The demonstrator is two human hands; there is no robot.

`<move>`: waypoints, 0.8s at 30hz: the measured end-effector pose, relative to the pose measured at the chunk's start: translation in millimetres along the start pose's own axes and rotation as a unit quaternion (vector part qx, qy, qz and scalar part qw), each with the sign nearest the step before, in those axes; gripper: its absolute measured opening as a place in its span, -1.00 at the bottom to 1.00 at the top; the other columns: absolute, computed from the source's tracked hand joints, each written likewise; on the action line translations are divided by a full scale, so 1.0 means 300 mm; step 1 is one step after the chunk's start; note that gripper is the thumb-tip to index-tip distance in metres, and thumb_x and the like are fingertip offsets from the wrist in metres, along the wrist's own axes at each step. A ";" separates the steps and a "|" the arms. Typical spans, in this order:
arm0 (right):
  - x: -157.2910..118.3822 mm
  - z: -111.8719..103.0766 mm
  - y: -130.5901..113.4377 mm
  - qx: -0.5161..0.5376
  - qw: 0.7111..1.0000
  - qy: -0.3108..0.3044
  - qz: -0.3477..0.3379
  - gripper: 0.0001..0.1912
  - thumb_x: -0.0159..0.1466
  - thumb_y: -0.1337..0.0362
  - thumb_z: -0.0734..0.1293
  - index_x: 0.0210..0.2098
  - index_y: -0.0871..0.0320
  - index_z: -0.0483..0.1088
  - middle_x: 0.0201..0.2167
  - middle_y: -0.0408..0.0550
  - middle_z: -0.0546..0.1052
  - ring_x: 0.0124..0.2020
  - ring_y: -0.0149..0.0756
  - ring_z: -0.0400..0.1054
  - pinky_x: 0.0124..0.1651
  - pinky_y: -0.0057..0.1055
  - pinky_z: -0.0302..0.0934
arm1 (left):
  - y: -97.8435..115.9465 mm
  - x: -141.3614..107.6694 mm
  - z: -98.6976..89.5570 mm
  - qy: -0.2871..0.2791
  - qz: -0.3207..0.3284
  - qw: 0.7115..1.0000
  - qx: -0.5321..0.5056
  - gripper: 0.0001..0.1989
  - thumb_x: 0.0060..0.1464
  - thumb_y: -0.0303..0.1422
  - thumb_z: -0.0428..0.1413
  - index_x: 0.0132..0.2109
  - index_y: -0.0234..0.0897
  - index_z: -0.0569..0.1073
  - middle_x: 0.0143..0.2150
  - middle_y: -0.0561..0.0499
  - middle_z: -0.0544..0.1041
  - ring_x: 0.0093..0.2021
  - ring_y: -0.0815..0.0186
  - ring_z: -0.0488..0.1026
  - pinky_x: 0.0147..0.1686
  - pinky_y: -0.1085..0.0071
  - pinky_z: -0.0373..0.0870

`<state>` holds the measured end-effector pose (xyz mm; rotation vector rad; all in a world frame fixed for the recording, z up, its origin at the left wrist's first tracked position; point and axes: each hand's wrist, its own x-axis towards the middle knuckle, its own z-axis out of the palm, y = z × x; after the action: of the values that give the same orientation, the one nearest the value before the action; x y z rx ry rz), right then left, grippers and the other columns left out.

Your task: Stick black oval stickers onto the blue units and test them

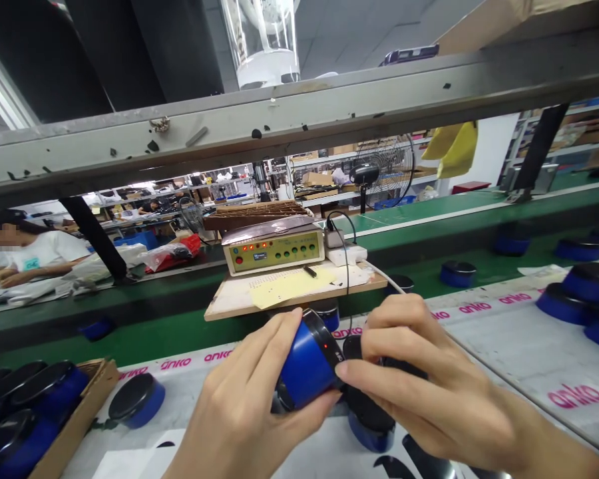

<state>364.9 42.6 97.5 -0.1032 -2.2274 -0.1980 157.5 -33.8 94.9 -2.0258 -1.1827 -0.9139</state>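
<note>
We have one blue cylinder [307,366] between our hands, tilted, its black band and a small red light turned toward the right. Our left hand [239,399] wraps it from the left, fingers along the upper side and thumb beneath, clamping it. Our right hand [429,379] comes in from the right with its fingers curled, the thumb tip touching the black band; we cannot tell whether its fingers pinch anything.

Both our forearms reach up from the lower edge, the wrists bent inward. Just below our right hand, another blue-and-black unit [372,429] sits on the table [509,359], partly hidden. One loose unit [137,400] stands left of our left hand, beside a carton [87,419] where we count at least four more. At the far right we see a group of three units [562,303].

Ahead of us, one wooden board [229,296] carries one control box [274,251] and one yellow sheet [289,287]. Several more units are on the green belt [154,332]. One person [54,253] is at the far left.
</note>
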 end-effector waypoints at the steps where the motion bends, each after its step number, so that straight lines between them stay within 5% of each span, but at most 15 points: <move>1: 0.006 0.000 -0.001 0.000 1.000 -0.005 -0.001 -0.73 0.18 0.55 0.27 -0.16 0.17 0.36 -0.31 -0.04 0.42 -0.18 -0.20 0.18 -0.09 -0.19 0.16 | 0.002 0.002 0.002 0.005 0.005 1.000 0.004 -0.48 0.05 -0.26 0.19 0.08 -0.52 0.35 -0.02 -0.22 0.52 -0.05 0.21 0.51 -0.04 0.44 0.45; 8: 0.032 -0.049 0.013 0.160 0.976 -0.078 0.124 -0.85 0.30 0.46 0.22 -0.39 0.14 0.26 -0.43 -0.10 0.34 -0.31 -0.29 0.20 -0.26 -0.35 0.20 | 0.016 0.010 -0.001 -0.012 0.021 1.000 0.011 -0.53 0.05 -0.24 0.18 0.04 -0.48 0.38 -0.06 -0.18 0.55 -0.10 0.22 0.54 -0.11 0.45 0.49; 12: 0.008 -0.091 0.045 0.175 0.958 0.104 0.204 -0.88 0.28 0.41 0.28 -0.35 0.08 0.29 -0.41 -0.16 0.32 -0.35 -0.36 0.24 -0.37 -0.46 0.19 | 0.011 0.004 -0.026 -0.030 -0.003 1.000 0.008 -0.45 0.05 -0.16 0.18 0.08 -0.44 0.34 -0.03 -0.15 0.54 -0.06 0.27 0.52 -0.01 0.52 0.42; 14: -0.001 -0.091 0.048 0.161 0.955 0.140 0.208 -0.87 0.27 0.43 0.29 -0.30 0.06 0.35 -0.37 -0.17 0.34 -0.33 -0.39 0.27 -0.35 -0.51 0.21 | 0.007 0.001 -0.028 -0.031 -0.008 0.999 0.009 -0.44 0.04 -0.16 0.18 0.09 -0.43 0.34 -0.03 -0.14 0.54 -0.07 0.27 0.52 -0.01 0.54 0.41; 18: -0.002 -0.045 0.018 0.233 0.945 -0.013 0.230 -0.62 0.29 0.25 0.30 0.10 -0.08 0.25 -0.01 -0.10 0.37 0.02 -0.26 0.28 -0.01 -0.43 0.26 | 0.008 0.000 -0.018 -0.025 -0.014 1.000 -0.006 -0.43 0.03 -0.16 0.19 0.09 -0.46 0.33 -0.01 -0.15 0.53 -0.04 0.28 0.50 0.00 0.56 0.39; 21: 0.006 0.005 -0.015 0.287 0.899 -0.093 0.319 -0.37 0.26 0.08 0.31 0.26 -0.09 0.03 0.22 -0.05 0.21 0.17 -0.14 0.17 0.15 -0.23 0.18 | 0.012 0.002 -0.008 0.003 -0.016 1.000 0.006 -0.48 0.04 -0.22 0.19 0.07 -0.48 0.35 -0.02 -0.15 0.53 -0.02 0.29 0.49 0.04 0.55 0.36; 24: 0.007 0.049 -0.043 0.377 0.829 -0.097 0.401 -0.43 0.33 0.04 0.19 0.29 -0.13 -0.01 0.28 -0.10 0.16 0.22 -0.17 0.11 0.22 -0.15 0.08 | 0.015 0.004 0.009 0.029 0.001 0.998 0.063 -0.52 0.06 -0.28 0.20 0.07 -0.49 0.37 -0.01 -0.16 0.53 -0.04 0.25 0.50 0.00 0.47 0.39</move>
<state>350.5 32.6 88.9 -0.6214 -2.0964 1.1820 162.7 -33.1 93.5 -1.8889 -1.1756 -0.8691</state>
